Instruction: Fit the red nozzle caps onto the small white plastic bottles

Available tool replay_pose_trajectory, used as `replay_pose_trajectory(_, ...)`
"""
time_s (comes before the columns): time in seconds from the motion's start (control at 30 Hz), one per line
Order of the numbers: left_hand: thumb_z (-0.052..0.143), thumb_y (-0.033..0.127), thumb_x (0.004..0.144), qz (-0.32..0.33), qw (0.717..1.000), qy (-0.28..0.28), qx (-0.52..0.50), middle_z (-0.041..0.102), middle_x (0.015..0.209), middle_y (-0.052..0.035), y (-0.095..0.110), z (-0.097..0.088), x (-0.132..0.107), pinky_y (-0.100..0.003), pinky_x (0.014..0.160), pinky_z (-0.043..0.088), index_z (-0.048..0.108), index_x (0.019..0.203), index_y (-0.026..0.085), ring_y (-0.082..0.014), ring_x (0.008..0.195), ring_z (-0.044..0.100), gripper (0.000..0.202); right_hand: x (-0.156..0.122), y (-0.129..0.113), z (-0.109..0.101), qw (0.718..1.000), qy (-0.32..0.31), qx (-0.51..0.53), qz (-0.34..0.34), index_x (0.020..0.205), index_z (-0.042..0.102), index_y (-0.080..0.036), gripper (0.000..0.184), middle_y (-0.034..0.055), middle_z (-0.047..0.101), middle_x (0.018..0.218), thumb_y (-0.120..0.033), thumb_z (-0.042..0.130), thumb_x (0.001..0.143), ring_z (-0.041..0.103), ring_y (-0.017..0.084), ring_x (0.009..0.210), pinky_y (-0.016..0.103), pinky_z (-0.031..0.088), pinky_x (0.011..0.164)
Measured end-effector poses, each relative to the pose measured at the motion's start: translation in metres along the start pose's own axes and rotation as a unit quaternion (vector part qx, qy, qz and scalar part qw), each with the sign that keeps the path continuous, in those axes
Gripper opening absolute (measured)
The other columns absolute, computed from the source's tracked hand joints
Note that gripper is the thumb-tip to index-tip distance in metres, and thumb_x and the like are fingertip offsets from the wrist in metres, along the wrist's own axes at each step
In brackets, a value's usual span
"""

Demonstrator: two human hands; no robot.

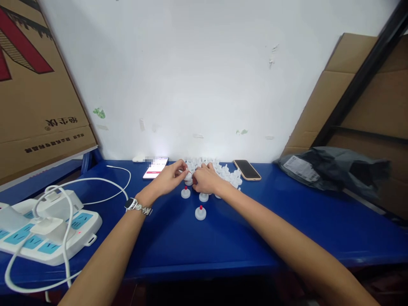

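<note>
My left hand (175,175), wearing a watch and a bracelet, pinches at a white nozzle cap (188,176) with a bit of red at its top. Close on its right, my right hand (206,178) has its fingers curled down; what they hold is hidden. Two white round caps with red tips stand upright on the blue table, one nearer cap (200,213) and one cap (185,194) just below my left hand. Another white cap (203,197) shows partly under my right hand. Behind and right of the hands lies a pile of white nozzle caps (225,173).
A lit phone (155,168) lies left of the hands, a dark phone (247,170) right of the pile. A power strip (60,250) with white cables covers the table's left end. A grey plastic parcel (338,168) and cardboard (338,85) stand at right; a large carton (38,97) stands left.
</note>
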State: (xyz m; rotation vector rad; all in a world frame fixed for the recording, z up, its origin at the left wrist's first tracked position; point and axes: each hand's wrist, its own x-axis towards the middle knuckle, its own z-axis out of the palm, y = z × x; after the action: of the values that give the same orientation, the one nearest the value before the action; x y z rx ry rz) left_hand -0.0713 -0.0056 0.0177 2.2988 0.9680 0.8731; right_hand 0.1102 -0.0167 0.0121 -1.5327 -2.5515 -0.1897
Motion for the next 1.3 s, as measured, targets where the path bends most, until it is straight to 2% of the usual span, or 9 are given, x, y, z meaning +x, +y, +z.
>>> replay_pose_trajectory(0.13, 0.041, 0.046, 0.097, -0.008, 1.0, 0.009, 0.016, 0.062, 0.085, -0.0014, 0.008, 0.004, 0.001, -0.029, 0.065, 0.046, 0.053, 0.098, 0.021, -0.016, 0.07, 0.059, 0.027, -0.005, 0.009, -0.004, 0.989, 0.038, 0.129, 0.059, 0.068, 0.062, -0.017, 0.009, 0.0073, 0.068, 0.074, -0.024, 0.059, 0.074, 0.06, 0.025, 0.083, 0.042, 0.035, 0.087)
replay_pose_trajectory(0.23, 0.031, 0.045, 0.1, -0.003, 0.999, 0.026, 0.031, 0.06, 0.089, -0.0028, 0.013, 0.011, 0.002, -0.032, 0.074, 0.046, 0.055, 0.098, 0.021, -0.0178, 0.08, 0.057, 0.035, -0.016, 0.019, -0.008, 0.926, 0.1, 0.335, 0.141, 0.074, 0.056, -0.019, 0.009, 0.0009, 0.063, 0.068, -0.028, 0.055, 0.078, 0.057, 0.016, 0.066, 0.031, 0.04, 0.07)
replay_pose_trajectory(0.37, 0.022, 0.044, 0.103, 0.027, 0.997, 0.032, 0.061, 0.055, 0.091, -0.0034, 0.019, 0.025, 0.001, -0.035, 0.083, 0.043, 0.053, 0.091, 0.02, -0.0185, 0.087, 0.055, 0.04, -0.029, 0.02, -0.011, 0.831, 0.177, 0.505, 0.152, 0.076, 0.048, -0.021, 0.012, -0.0045, 0.052, 0.06, -0.03, 0.05, 0.083, 0.049, 0.012, 0.056, 0.025, 0.037, 0.057)
replay_pose_trajectory(0.47, 0.035, 0.046, 0.1, 0.053, 0.993, 0.019, 0.103, 0.055, 0.088, -0.0032, 0.021, 0.032, 0.001, -0.033, 0.076, 0.042, 0.049, 0.087, 0.02, -0.0181, 0.081, 0.054, 0.032, -0.032, 0.012, -0.007, 0.793, 0.193, 0.561, 0.141, 0.077, 0.046, -0.022, 0.012, -0.0059, 0.049, 0.059, -0.031, 0.048, 0.085, 0.048, 0.012, 0.056, 0.024, 0.037, 0.056)
replay_pose_trajectory(0.53, 0.041, 0.044, 0.098, 0.053, 0.992, 0.006, 0.112, 0.057, 0.084, -0.0021, 0.022, 0.034, 0.0, -0.03, 0.067, 0.04, 0.048, 0.088, 0.02, -0.0171, 0.073, 0.054, 0.027, -0.032, 0.007, -0.002, 0.783, 0.195, 0.577, 0.128, 0.079, 0.047, -0.022, 0.013, -0.0063, 0.05, 0.06, -0.032, 0.048, 0.086, 0.048, 0.011, 0.056, 0.024, 0.038, 0.056)
replay_pose_trajectory(0.7, 0.045, 0.04, 0.095, 0.023, 0.995, -0.033, 0.094, 0.053, 0.065, 0.0038, 0.021, 0.035, 0.0, -0.026, 0.053, 0.032, 0.043, 0.092, 0.021, -0.0139, 0.055, 0.049, 0.019, -0.031, -0.001, 0.006, 0.776, 0.205, 0.59, 0.089, 0.084, 0.048, -0.022, 0.017, -0.0041, 0.058, 0.069, -0.038, 0.049, 0.09, 0.052, 0.011, 0.06, 0.023, 0.039, 0.056)
replay_pose_trajectory(0.8, 0.049, 0.035, 0.092, 0.013, 0.997, -0.032, 0.073, 0.053, 0.066, 0.0047, 0.02, 0.036, 0.0, -0.025, 0.051, 0.031, 0.037, 0.094, 0.022, -0.0133, 0.053, 0.049, 0.017, -0.032, -0.004, 0.006, 0.78, 0.216, 0.583, 0.073, 0.086, 0.049, -0.023, 0.018, -0.0029, 0.06, 0.073, -0.04, 0.049, 0.092, 0.054, 0.011, 0.062, 0.023, 0.041, 0.057)
replay_pose_trajectory(1.07, 0.049, 0.028, 0.09, 0.024, 0.999, -0.022, 0.026, 0.063, 0.084, -0.0013, 0.021, 0.034, 0.0, -0.026, 0.057, 0.04, 0.034, 0.103, 0.022, -0.0142, 0.06, 0.057, 0.021, -0.039, -0.008, 0.003, 0.831, 0.228, 0.503, 0.06, 0.089, 0.049, -0.023, 0.019, -0.0041, 0.055, 0.066, -0.04, 0.044, 0.096, 0.051, 0.013, 0.058, 0.025, 0.039, 0.056)
replay_pose_trajectory(1.3, 0.053, 0.021, 0.084, 0.03, 0.999, -0.011, 0.012, 0.061, 0.075, 0.0037, 0.029, 0.031, -0.003, -0.024, 0.053, 0.038, 0.031, 0.107, 0.024, -0.0116, 0.054, 0.052, 0.031, -0.044, -0.002, -0.008, 0.878, 0.19, 0.439, 0.004, 0.084, 0.046, -0.022, 0.027, -0.0033, 0.055, 0.071, -0.042, 0.038, 0.099, 0.051, 0.013, 0.064, 0.026, 0.039, 0.062)
